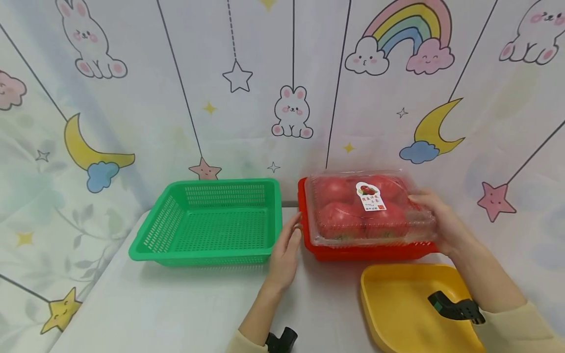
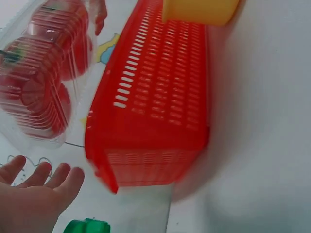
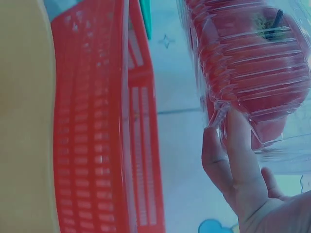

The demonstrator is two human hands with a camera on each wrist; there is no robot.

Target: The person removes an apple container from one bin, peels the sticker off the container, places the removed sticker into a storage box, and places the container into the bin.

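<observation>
A clear plastic box of tomatoes [image 1: 342, 220] with a white label sits above the red basket [image 1: 371, 253] in the head view, covering most of its opening. Both wrist views show the box apart from the basket, so it is held up. My right hand [image 1: 443, 225] grips its right end; in the right wrist view, thumb and finger [image 3: 240, 150] pinch the ridged edge. My left hand [image 1: 282, 260] is beside the red basket's left end. Its fingers are spread and relaxed, and the left wrist view shows them off the box [image 2: 36, 73] with nothing held.
A green basket [image 1: 203, 259] stands to the left, with nothing seen inside. At the front right lies a yellow tray [image 1: 410, 318], partly under my right forearm. A patterned cloth [image 1: 247, 122] hangs behind the white table [image 1: 190, 304].
</observation>
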